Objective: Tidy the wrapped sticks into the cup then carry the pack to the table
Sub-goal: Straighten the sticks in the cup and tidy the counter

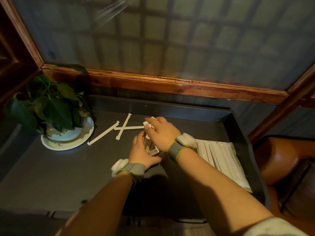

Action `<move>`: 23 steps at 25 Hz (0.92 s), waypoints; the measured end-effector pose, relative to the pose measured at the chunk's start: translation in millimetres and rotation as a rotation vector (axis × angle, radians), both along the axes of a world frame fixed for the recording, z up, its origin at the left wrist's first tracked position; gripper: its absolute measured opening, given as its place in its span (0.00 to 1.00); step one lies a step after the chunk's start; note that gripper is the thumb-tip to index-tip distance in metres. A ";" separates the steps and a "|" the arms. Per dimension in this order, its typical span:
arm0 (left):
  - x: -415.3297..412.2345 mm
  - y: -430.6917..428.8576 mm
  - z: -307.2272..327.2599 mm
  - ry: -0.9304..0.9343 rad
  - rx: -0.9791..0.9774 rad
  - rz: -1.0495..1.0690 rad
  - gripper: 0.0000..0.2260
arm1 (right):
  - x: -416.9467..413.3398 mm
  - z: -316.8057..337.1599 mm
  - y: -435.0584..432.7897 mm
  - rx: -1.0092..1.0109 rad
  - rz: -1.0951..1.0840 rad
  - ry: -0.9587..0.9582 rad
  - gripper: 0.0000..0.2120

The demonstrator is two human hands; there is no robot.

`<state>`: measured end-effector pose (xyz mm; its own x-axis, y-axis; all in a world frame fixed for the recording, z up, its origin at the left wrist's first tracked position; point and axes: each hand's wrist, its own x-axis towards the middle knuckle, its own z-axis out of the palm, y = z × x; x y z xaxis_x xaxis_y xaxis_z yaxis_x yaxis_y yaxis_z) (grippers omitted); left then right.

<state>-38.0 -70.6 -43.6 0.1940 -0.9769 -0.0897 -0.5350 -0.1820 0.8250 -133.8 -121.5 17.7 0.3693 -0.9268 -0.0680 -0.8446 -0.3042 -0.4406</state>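
A cup [159, 155] full of white wrapped sticks [150, 149] stands in the middle of the dark shelf, mostly hidden by my hands. My left hand [141, 153] wraps around its left side. My right hand [160, 132] rests over the tops of the sticks and closes on the bunch, whose ends poke out past my fingers. Three loose wrapped sticks [122, 127] lie crossed on the shelf to the left of the cup. A clear pack [221, 160] of more wrapped sticks lies flat at the right, beside my right wrist.
A potted plant on a pale saucer [66, 142] occupies the shelf's left end. The dark shelf [68, 176] has a raised rim along the back and right. A wood-framed window rises behind. A brown wooden seat [281, 159] sits lower right.
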 end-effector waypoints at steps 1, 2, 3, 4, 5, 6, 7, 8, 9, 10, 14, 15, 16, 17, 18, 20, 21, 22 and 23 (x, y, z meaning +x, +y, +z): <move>-0.7 4.1 0.3 -0.007 0.009 -0.008 0.48 | 0.4 0.3 5.4 0.005 -0.004 0.008 0.23; -1.0 7.9 0.7 -0.011 0.017 -0.015 0.48 | 0.2 1.0 9.8 0.013 -0.012 0.020 0.23; -0.7 10.4 0.8 -0.006 0.024 -0.020 0.48 | 0.1 2.8 12.6 0.030 -0.023 0.026 0.23; 0.9 11.0 0.3 0.011 0.035 -0.027 0.49 | -0.1 4.9 12.8 0.066 -0.037 0.022 0.23; 3.2 11.0 0.5 0.037 0.052 -0.040 0.51 | -1.0 7.9 12.1 0.116 -0.046 -0.001 0.23; 6.5 10.7 1.7 0.067 0.077 -0.061 0.53 | -2.3 11.2 9.7 0.164 -0.037 -0.050 0.23; 11.2 10.5 3.4 0.100 0.110 -0.095 0.55 | -4.1 15.1 7.2 0.206 -0.007 -0.135 0.22; 16.8 10.2 4.6 0.128 0.149 -0.138 0.57 | -6.1 19.3 5.5 0.260 0.023 -0.274 0.22; 23.0 10.0 6.7 0.144 0.189 -0.183 0.58 | -8.2 24.3 4.7 0.325 0.025 -0.434 0.22; 30.3 9.1 7.6 0.149 0.224 -0.221 0.58 | -10.5 28.0 2.5 0.397 -0.009 -0.575 0.23; 63.9 -4.1 12.2 0.173 0.313 -0.254 0.45 | -23.2 46.7 -13.7 0.492 -0.210 -0.729 0.25; 71.7 -9.3 14.3 0.176 0.305 -0.192 0.38 | -27.2 48.2 -21.0 0.495 -0.269 -0.752 0.25; 79.2 -16.4 14.9 0.149 0.269 -0.108 0.31 | -29.8 45.3 -32.6 0.510 -0.338 -0.791 0.24; 85.8 -23.9 14.2 0.076 0.211 -0.005 0.25 | -32.0 39.2 -44.1 0.535 -0.412 -0.828 0.21; 91.0 -30.6 13.0 -0.022 0.147 0.092 0.22 | -33.2 30.2 -54.8 0.567 -0.478 -0.854 0.18; 95.6 -37.0 10.7 -0.212 0.075 0.209 0.22 | -32.9 9.5 -64.7 0.626 -0.570 -0.880 0.15; 97.4 -44.4 4.3 -0.278 0.090 0.225 0.24 | -31.4 -4.6 -71.4 0.653 -0.614 -0.874 0.14; 97.9 -50.5 -3.0 -0.339 0.134 0.208 0.27 | -30.3 -17.7 -75.3 0.680 -0.652 -0.870 0.13; 98.7 -55.2 -11.5 -0.408 0.197 0.163 0.30 | -29.8 -27.0 -74.8 0.707 -0.686 -0.862 0.13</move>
